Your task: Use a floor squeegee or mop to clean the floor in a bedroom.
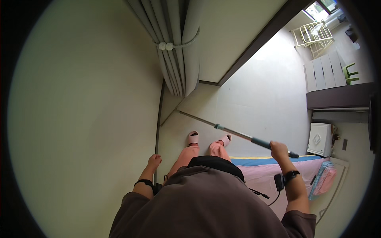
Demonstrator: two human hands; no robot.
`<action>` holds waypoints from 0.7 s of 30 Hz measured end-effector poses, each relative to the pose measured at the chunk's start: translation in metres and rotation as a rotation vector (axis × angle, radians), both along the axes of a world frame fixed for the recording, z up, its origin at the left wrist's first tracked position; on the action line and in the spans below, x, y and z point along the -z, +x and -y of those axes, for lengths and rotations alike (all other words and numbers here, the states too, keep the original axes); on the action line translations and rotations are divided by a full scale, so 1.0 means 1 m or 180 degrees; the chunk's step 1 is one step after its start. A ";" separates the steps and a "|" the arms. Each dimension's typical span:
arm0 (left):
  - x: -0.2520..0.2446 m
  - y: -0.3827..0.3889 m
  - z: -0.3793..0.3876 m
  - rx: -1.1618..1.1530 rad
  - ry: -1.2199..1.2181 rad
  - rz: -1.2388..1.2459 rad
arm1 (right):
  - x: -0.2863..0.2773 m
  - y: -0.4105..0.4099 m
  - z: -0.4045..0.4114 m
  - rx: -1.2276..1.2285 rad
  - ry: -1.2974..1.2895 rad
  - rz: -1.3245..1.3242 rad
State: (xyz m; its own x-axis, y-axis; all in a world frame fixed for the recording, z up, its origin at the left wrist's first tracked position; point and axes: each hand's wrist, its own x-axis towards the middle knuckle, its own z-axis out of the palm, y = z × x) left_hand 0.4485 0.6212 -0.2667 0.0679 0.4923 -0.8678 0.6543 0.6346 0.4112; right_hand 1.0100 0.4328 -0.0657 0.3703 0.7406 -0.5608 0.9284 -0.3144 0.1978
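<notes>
My right hand is wrapped around the dark grey grip of a telescopic pole, close to its top end. The pole slants down to the left across the floor, with a green collar partway along it. At its lower end lies a thin, long edge, perhaps a flat mop head, below the curtain. My left hand hangs beside the wall, fingers curled in, with nothing visible in it. Between the hands, my feet stand on the floor in pink slippers.
A grey curtain, tied with a beaded cord, hangs ahead. To the right are a bed with a pink sheet, a white bedside cabinet and folded bedding. Farther off stand drawers, a green stool and a metal-framed rack.
</notes>
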 end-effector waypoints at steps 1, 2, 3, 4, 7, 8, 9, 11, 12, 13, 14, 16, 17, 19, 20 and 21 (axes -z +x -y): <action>-0.005 0.002 -0.003 0.0016 0.0086 0.0024 | 0.004 0.000 -0.015 -0.0114 0.0108 0.0039; -0.006 0.003 -0.003 0.0024 0.0094 0.0017 | 0.010 0.000 -0.029 -0.0182 0.0122 0.0119; -0.007 0.001 -0.002 -0.0018 0.0138 0.0038 | 0.016 -0.003 -0.044 -0.0256 0.0135 0.0184; -0.008 -0.002 0.003 -0.0060 0.0162 0.0058 | 0.015 -0.010 -0.060 -0.0362 0.0212 0.0206; -0.002 0.001 0.011 -0.0034 -0.0009 -0.0048 | 0.040 -0.031 -0.084 -0.0770 0.0429 0.0329; 0.000 0.004 0.014 -0.0015 -0.0020 -0.0047 | 0.049 -0.049 -0.090 -0.0636 0.0214 0.0216; 0.000 0.003 0.016 -0.0003 -0.0120 -0.0127 | 0.054 -0.063 -0.091 -0.0501 0.0004 0.0097; 0.003 0.002 0.018 0.0040 -0.0232 -0.0200 | 0.065 -0.063 -0.061 -0.0126 -0.0071 -0.0184; 0.004 0.003 0.019 0.0009 -0.0239 -0.0220 | 0.071 -0.057 -0.038 -0.0007 -0.0088 -0.0312; 0.007 0.009 0.018 -0.0041 -0.0230 -0.0234 | 0.078 -0.043 -0.014 0.0093 -0.0090 -0.0435; 0.010 0.014 0.018 -0.0055 -0.0235 -0.0221 | 0.080 -0.030 0.016 0.0204 0.0032 -0.0448; 0.020 0.012 0.014 -0.0044 -0.0025 -0.0041 | 0.075 -0.008 0.075 0.0604 -0.0143 -0.0357; 0.023 0.013 0.013 -0.0047 -0.0030 -0.0038 | 0.060 -0.003 0.095 0.0931 -0.0392 -0.0134; 0.030 0.023 0.010 0.0082 0.0020 0.0064 | 0.038 0.018 0.153 0.1070 -0.0698 0.0180; 0.031 0.028 0.009 0.0096 0.0014 0.0081 | 0.029 0.024 0.181 0.1171 -0.0892 0.0358; 0.029 0.040 0.007 0.0232 0.0016 0.0055 | 0.014 0.029 0.214 0.1212 -0.0919 0.0357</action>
State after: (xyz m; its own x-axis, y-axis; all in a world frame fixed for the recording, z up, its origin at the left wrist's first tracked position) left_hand 0.4888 0.6138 -0.2955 0.1187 0.4897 -0.8637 0.6914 0.5836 0.4259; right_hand 1.0392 0.2186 -0.0800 0.6545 0.3610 -0.6643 0.7261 -0.5451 0.4191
